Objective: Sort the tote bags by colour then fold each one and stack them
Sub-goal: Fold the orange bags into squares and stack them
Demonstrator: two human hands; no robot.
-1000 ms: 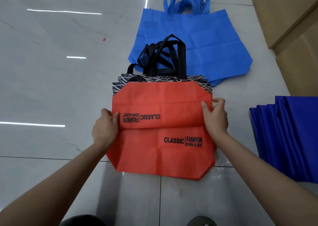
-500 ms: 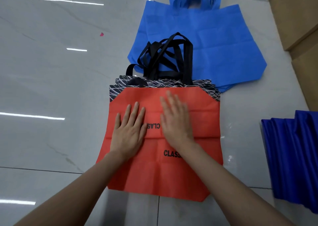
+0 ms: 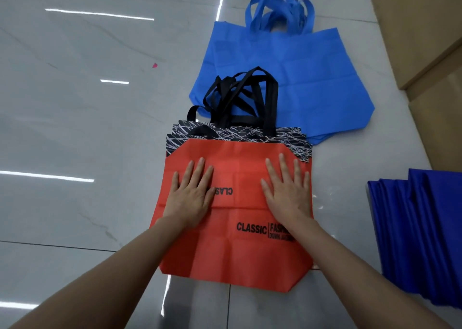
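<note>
Both hands, left hand and right hand, press flat with straight fingers on the folded red tote bag, grasping nothing, on the floor.

We're down at floor level, indoors. The glossy grey marble-look floor tiles carry long strip-light reflections, and tan panels line the right edge. With the light blue tote bags lying in a batch and a dark blue stack nearby, we read it as a stockroom or packing space.
</note>
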